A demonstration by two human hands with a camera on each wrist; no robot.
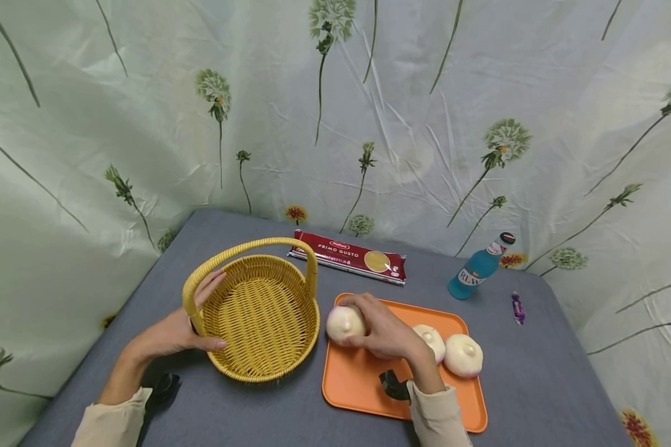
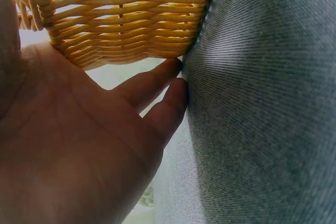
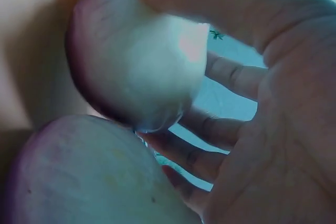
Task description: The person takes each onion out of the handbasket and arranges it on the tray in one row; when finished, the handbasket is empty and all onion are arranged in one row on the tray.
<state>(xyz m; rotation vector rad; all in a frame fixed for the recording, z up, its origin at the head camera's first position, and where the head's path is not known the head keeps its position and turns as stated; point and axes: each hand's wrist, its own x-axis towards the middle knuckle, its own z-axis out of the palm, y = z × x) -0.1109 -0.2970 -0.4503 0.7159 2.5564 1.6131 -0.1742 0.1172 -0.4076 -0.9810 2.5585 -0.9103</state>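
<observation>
My right hand [image 1: 384, 329] grips a white, purple-tinged turnip [image 1: 345, 325] at the far left of the orange tray [image 1: 358, 397]. The right wrist view shows the thumb on top of this turnip [image 3: 139, 56] and the fingers round its far side. Another turnip [image 3: 89, 177] lies close below it. My left hand [image 1: 173, 329] spreads against the left side of a yellow wicker basket [image 1: 260, 329], thumb over the rim, other fingers near the handle. In the left wrist view, two straight fingers [image 2: 152, 85] reach along the basket's lower wall, down to the cloth.
Two more turnips, one partly behind the right wrist [image 1: 429, 340] and one beside it [image 1: 463, 356], sit on the tray's right side. Behind the tray lies a red spaghetti packet [image 1: 349, 256]. A blue bottle [image 1: 478, 270] and a purple-wrapped candy [image 1: 517, 309] are at the right.
</observation>
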